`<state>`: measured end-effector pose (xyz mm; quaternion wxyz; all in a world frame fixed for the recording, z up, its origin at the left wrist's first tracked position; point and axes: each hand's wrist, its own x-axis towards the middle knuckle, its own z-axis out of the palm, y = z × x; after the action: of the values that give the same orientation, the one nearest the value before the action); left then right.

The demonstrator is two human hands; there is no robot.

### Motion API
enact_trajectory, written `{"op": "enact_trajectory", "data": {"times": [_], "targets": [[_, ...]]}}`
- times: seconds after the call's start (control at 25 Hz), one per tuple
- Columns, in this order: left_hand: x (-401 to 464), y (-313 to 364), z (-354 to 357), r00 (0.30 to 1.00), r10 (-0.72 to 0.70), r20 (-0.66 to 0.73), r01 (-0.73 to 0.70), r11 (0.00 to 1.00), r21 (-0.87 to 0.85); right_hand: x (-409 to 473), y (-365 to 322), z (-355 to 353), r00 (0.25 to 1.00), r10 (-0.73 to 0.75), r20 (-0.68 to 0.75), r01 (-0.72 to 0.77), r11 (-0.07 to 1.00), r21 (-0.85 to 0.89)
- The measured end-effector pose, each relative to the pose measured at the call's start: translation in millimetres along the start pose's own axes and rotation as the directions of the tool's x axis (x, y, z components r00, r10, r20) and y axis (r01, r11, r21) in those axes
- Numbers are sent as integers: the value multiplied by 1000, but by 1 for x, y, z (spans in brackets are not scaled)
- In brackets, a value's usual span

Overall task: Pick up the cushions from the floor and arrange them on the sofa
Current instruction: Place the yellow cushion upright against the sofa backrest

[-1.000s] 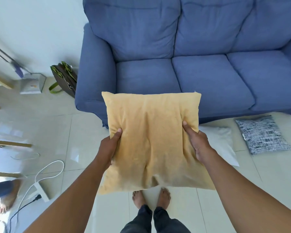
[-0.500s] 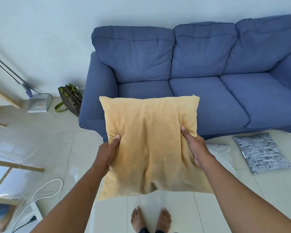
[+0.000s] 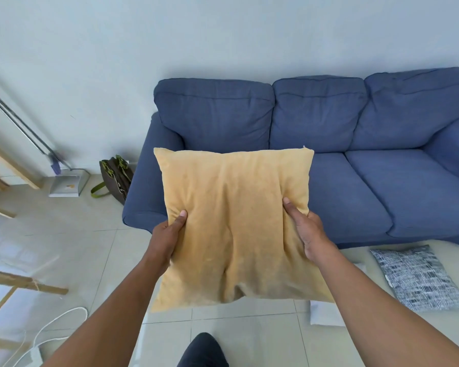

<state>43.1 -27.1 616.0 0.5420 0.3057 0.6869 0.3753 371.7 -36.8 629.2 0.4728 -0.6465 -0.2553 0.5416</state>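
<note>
I hold a yellow cushion [image 3: 233, 223] upright in front of me, in the air before the left seat of the blue three-seat sofa [image 3: 355, 186]. My left hand [image 3: 167, 234] grips its left edge and my right hand [image 3: 306, 231] grips its right edge, thumbs pressed into the front. A black-and-white patterned cushion [image 3: 414, 278] lies flat on the floor at the right, near the sofa's front. A white cushion [image 3: 325, 315] lies on the floor too, mostly hidden behind my right forearm and the yellow cushion.
A dark bag with green straps [image 3: 115, 176] leans against the sofa's left arm. A dustpan with a long handle [image 3: 64, 184] stands by the wall. Wooden furniture legs [image 3: 24, 283] and a white cable [image 3: 53, 324] are at the left on the tiled floor.
The view has tilted up, so the whole sofa back and the wall show and my feet have dropped out of view. The yellow cushion stays gripped in both hands, closer to the sofa.
</note>
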Motion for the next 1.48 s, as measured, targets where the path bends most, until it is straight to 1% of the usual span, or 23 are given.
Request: {"op": "enact_trajectory", "data": {"times": [0.24, 0.36, 0.6, 0.76, 1.04, 1.28, 1.48], "targets": [[51, 28, 18, 1000, -6, -6, 5, 999, -36, 47, -23, 15, 999, -28, 38, 27, 999, 28], [91, 46, 29, 1000, -10, 11, 10, 1000, -27, 83, -35, 25, 999, -33, 25, 32, 998, 55], [173, 85, 46, 998, -34, 55, 35, 999, -29, 164, -59, 56, 1000, 13, -5, -12, 999, 50], [225, 110, 48, 994, -61, 88, 61, 998, 1, 207, -72, 80, 999, 42, -34, -40, 997, 64], [294, 129, 66, 986, -116, 117, 111, 992, 56, 275, -88, 96, 992, 116, -58, -114, 993, 35], [347, 147, 101, 987, -143, 73, 140, 989, 48, 358, -102, 97, 989, 146, 3, -146, 989, -7], [413, 161, 129, 985, -160, 67, 159, 987, 20, 440, -105, 106, 987, 158, 41, -156, 986, -55]]}}
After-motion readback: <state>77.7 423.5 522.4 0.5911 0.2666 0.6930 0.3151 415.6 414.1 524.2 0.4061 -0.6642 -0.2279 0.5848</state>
